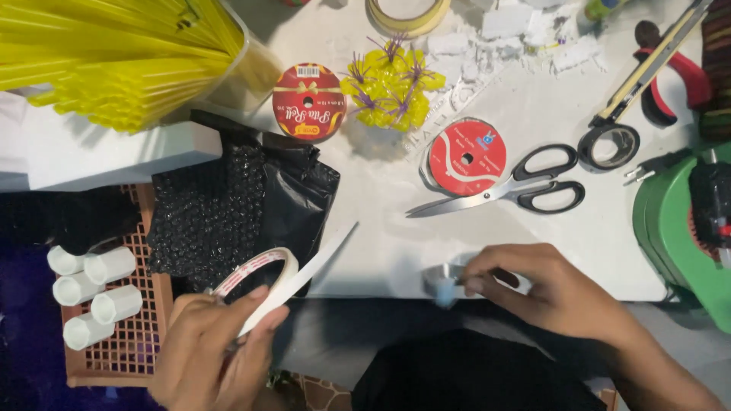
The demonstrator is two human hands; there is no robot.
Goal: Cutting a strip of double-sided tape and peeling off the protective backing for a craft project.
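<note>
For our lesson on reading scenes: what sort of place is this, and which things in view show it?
Probably a home craft table. Scissors and ribbon spools lie on the white table, a bundle of yellow straws stands by, and the left hand holds a tape roll.

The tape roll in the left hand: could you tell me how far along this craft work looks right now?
Looks done: a yellow-and-purple flower cluster lies on the white table. In hand: the left hand holds the tape roll with a strip pulled loose, uncut; the right hand pinches a small pale piece. Left: white tubes sit in the basket, yellow straws are heaped, scissors lie idle.
</note>
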